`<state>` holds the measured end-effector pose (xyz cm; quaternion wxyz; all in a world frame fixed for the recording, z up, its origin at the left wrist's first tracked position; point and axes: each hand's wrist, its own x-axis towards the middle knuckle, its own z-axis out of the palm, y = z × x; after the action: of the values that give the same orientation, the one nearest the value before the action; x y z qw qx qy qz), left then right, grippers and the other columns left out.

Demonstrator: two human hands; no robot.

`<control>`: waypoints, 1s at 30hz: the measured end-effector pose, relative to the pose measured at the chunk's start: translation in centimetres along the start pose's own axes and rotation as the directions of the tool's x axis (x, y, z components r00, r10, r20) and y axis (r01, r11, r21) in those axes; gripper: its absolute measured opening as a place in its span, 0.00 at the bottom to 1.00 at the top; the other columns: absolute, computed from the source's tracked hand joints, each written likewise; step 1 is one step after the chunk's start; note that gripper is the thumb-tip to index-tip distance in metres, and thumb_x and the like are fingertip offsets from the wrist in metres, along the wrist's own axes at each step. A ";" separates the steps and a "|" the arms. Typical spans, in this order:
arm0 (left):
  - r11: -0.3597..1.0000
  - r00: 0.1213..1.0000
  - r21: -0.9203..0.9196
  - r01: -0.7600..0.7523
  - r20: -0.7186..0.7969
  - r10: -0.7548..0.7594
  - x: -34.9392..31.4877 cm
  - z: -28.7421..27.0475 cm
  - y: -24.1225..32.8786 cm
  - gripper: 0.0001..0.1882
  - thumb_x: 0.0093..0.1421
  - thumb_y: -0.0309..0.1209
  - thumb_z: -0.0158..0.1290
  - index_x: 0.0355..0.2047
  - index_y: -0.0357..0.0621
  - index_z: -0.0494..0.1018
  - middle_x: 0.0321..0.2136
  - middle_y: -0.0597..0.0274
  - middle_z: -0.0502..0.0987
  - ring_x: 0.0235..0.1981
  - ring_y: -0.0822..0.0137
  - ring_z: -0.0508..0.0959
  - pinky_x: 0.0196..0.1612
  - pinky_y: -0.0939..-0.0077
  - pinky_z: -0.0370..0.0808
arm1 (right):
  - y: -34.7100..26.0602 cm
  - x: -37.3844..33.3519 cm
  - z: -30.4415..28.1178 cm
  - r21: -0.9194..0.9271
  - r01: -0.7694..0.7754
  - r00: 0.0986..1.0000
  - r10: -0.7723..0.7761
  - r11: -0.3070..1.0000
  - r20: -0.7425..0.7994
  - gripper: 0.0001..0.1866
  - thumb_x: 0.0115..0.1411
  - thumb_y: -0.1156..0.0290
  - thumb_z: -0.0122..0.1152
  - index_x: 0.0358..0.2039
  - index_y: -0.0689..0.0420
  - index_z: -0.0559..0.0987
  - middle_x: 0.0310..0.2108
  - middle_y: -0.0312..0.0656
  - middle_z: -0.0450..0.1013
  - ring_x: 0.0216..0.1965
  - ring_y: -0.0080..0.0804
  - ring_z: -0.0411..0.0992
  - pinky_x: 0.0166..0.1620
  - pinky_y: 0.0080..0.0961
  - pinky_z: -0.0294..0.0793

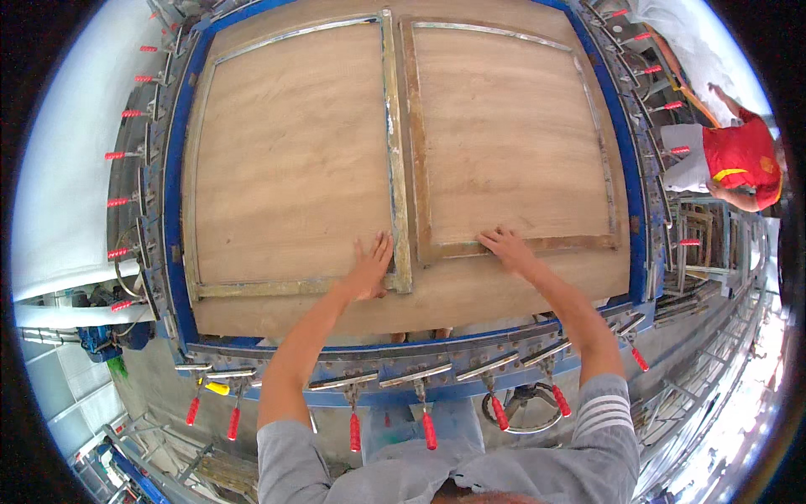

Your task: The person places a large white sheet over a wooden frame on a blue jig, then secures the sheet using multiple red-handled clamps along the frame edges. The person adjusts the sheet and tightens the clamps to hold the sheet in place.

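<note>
A grey shirt is nearest, low down, and two bare arms reach up from its short sleeves. The left hand is open, with its fingers spread out flat. It lies across the bottom right corner of a wooden frame, and most of that frame is up and to the left of the hand. The right hand is open too, and it rests on the bottom bar of a second wooden frame. Most of that frame goes up and to the right from this hand. A thin gap runs between the two frames, above and between the hands. Both frames lie flat on a big brown board, which is under the hands as well. Blue metal edging goes around the board, well out past both hands. Below the hands is a row of clamps with red handles. Far to the right of the right hand is a person in a red top
</note>
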<state>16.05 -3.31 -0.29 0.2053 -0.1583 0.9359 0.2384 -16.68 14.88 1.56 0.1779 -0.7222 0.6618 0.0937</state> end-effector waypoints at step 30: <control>0.982 0.984 -0.161 0.103 -0.128 -0.124 3.6 -1.9 1.9 0.67 0.34 0.41 0.70 0.65 0.38 0.36 0.66 0.46 0.40 0.67 0.48 0.38 0.57 0.25 0.38 | 2.0 0.0 2.1 0.221 -0.114 0.954 0.169 0.969 -0.248 0.32 0.38 0.78 0.62 0.49 0.46 0.72 0.47 0.39 0.68 0.53 0.43 0.63 0.54 0.44 0.60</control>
<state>11.55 -3.41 0.33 0.1405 -0.2431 0.9161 0.2863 -18.49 15.57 -0.67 0.1538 -0.6565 0.7361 -0.0596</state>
